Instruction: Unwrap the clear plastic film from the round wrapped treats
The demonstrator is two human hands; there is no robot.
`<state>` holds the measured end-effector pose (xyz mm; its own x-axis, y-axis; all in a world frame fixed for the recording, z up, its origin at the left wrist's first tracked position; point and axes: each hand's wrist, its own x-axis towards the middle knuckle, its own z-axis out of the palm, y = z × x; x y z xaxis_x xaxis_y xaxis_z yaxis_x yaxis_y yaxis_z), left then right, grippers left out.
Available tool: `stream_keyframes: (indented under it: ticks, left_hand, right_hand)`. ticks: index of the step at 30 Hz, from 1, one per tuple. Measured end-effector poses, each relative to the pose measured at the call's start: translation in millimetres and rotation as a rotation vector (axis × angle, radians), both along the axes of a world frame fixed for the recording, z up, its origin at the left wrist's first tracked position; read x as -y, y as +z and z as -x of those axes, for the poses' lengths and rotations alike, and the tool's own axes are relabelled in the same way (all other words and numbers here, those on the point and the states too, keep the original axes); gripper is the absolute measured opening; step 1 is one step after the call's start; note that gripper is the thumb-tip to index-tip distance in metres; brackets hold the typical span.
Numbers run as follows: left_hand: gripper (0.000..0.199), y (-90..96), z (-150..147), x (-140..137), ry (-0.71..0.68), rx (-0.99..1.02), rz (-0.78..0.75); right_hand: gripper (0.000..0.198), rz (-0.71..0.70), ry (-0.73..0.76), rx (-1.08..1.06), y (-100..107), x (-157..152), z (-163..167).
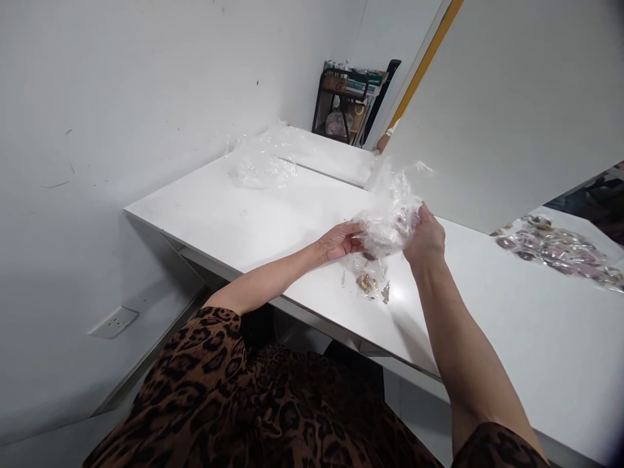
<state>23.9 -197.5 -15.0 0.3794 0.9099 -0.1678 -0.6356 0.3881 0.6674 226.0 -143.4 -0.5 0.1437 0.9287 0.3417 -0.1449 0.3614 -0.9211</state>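
Between my two hands, just above the white table [292,227], is a crumpled clear plastic bag [392,218]. My left hand [344,240] has its fingers curled at the bag's left side. On the right side my right hand [426,237] grips the plastic, with the thumb pointing up. Something pinkish shows faintly through the film, too blurred to name. Below the bag, a small clear packet with a gold-brown piece [368,283] lies on the table, partly hidden by the bag.
Loose clear plastic [266,162] lies at the table's far left by the wall. Several wrapped pinkish and brown pieces [560,247] spread over the right side. A large upright panel [511,97] borders the back edge. A black rack [338,97] stands beyond.
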Motion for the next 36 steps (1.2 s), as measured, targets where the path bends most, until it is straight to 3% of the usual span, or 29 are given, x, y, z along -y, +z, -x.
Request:
stream_keyframes:
  ticks: [3,6,9,13,17,23,26,28,31,36]
  left_hand:
    - [0.027,2.6,-1.7,0.4,0.153,-0.005,-0.037]
    - [0.03,2.7,-3.6,1.8,0.206,-0.003,-0.108]
    - [0.03,1.7,-5.3,3.9,0.207,-0.018,-0.145]
    - [0.029,1.4,-6.1,4.5,0.194,-0.033,-0.145]
    - [0.026,3.7,-4.4,2.2,0.231,-0.045,-0.092]
    - [0.012,9.4,4.1,-4.3,0.289,0.056,0.0]
    - [0.016,10.0,7.0,-6.4,0.298,0.121,0.024]
    - [0.015,8.8,8.3,-7.4,0.314,0.13,0.042]
    - [0.011,5.2,9.3,-8.8,0.32,0.085,0.028]
    - [0.03,-0.9,6.1,-8.7,0.185,-0.101,-0.06]
  right_hand:
    - [0.057,-0.138,-0.306,0.317,-1.6,32.5,10.1]
    - [0.075,-0.301,-0.281,0.715,-6.1,59.6,25.2]
    - [0.07,-0.3,-0.218,0.846,-15.3,66.6,33.1]
    - [0.044,-0.244,-0.189,0.668,-22.0,64.3,29.4]
    - [0.036,-0.217,-0.106,0.441,-16.8,66.6,23.2]
    - [0.028,0.079,0.01,-0.177,-17.3,51.3,5.4]
    - [0.022,0.145,0.143,-0.344,-19.6,44.6,-6.3]
    - [0.021,0.131,0.225,-0.389,-16.4,44.5,-12.3]
    - [0.035,0.118,0.273,-0.343,-6.0,46.4,-17.6]
    - [0.055,0.348,0.333,-0.004,1.7,50.5,-13.4]
